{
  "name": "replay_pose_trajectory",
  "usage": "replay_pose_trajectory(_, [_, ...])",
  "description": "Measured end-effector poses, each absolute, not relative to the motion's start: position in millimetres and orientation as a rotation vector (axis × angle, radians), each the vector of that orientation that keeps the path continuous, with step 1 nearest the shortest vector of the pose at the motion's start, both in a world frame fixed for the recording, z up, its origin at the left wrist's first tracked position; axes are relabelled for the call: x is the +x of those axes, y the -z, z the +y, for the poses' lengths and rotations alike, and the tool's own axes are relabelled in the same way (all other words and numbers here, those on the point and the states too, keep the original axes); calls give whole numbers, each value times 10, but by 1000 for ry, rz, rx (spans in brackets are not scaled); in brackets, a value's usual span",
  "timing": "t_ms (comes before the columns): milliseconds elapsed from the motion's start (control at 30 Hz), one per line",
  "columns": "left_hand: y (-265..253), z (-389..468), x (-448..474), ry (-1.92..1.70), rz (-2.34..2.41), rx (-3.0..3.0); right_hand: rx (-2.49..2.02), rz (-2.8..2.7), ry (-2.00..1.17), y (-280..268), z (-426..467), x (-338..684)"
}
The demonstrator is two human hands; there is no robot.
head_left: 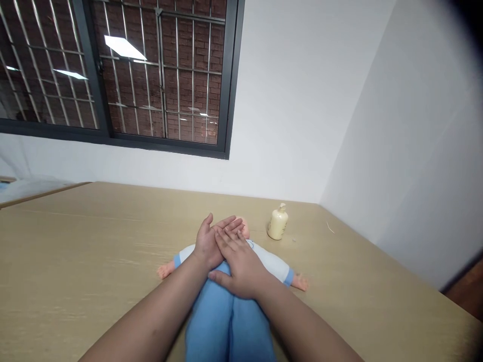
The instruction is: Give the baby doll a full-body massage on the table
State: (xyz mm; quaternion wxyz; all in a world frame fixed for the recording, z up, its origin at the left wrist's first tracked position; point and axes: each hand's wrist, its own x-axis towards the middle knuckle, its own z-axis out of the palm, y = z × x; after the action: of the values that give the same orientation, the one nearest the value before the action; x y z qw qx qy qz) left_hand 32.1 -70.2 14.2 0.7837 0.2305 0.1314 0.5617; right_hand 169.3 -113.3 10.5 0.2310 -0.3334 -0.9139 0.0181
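Yellow bottle [277,223], contents hidden, stands near straight right fingers [228,243] touching straight left fingers [226,221].

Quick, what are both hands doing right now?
Left hand: open, palm up above the doll, no object seen in it.
Right hand: open, palm down, fingers across the left hand; underside hidden.

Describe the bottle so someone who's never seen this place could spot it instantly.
Find the dark-framed window, then drop down to the broad, light brown table. Near the table's far side, right of the head of a doll lying with its arms spread, stands the bottle. Unlike the doll in white and blue, it is pale yellow, upright and has a pump-like top.
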Motion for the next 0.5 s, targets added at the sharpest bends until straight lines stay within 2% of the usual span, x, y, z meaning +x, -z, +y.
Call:
replay_pose_trajectory(233, [-139, -635, 237, -1235, 256, 506, -1071, -2394, -27, -29, -1069, 1678])
replay_pose_trajectory(500, [-83, -498, 51, -1311, 251, 496, -810, -2591, -122, -115, -1166, 1703])
